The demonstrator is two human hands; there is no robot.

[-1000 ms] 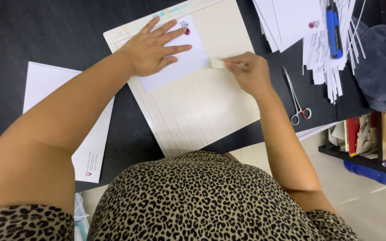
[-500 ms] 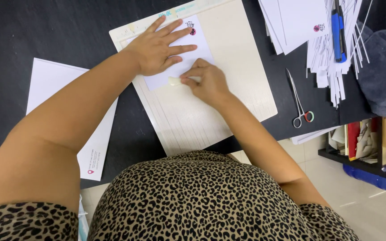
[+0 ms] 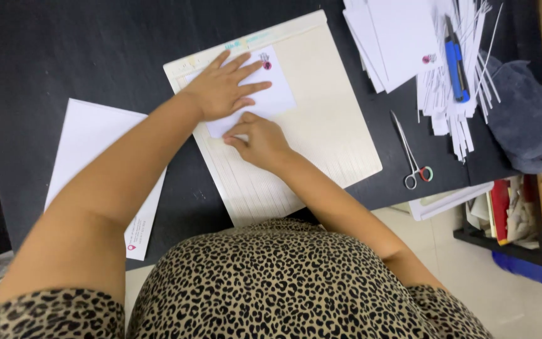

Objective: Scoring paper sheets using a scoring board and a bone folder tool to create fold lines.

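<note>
Head view, looking straight down. Left hand (image 3: 224,88) spread flat, palm down, fingers splayed on a small white card (image 3: 265,94); not gripping anything, just pressing, evidently to pin the card so it cannot slide. Card lying on the upper part of a cream scoring board (image 3: 321,119), partly hidden under that palm, with a small pink mark at the corner just past the fingertips.

Right hand (image 3: 258,139) just below the left, nearly touching it, curled loosely with fingertips pinched at the card's near edge. Whether something thin sits inside the pinch cannot be told; nothing shows between the fingers. Pressing down along the board's grooves, by the look of it, which would explain the bracing hand above.

Board set squarely in front of the body on a black table (image 3: 64,50), ruled lines running out below the right hand toward the torso.

Outward from the right hand: scissors (image 3: 412,154) lying closed on the table, well apart. Farther up, a pile of white sheets and cut paper strips (image 3: 465,94) with a blue utility knife (image 3: 455,63) resting on top, and a grey cloth (image 3: 522,119) beyond.

Outward from the left forearm: a separate white sheet (image 3: 95,150), untouched.
</note>
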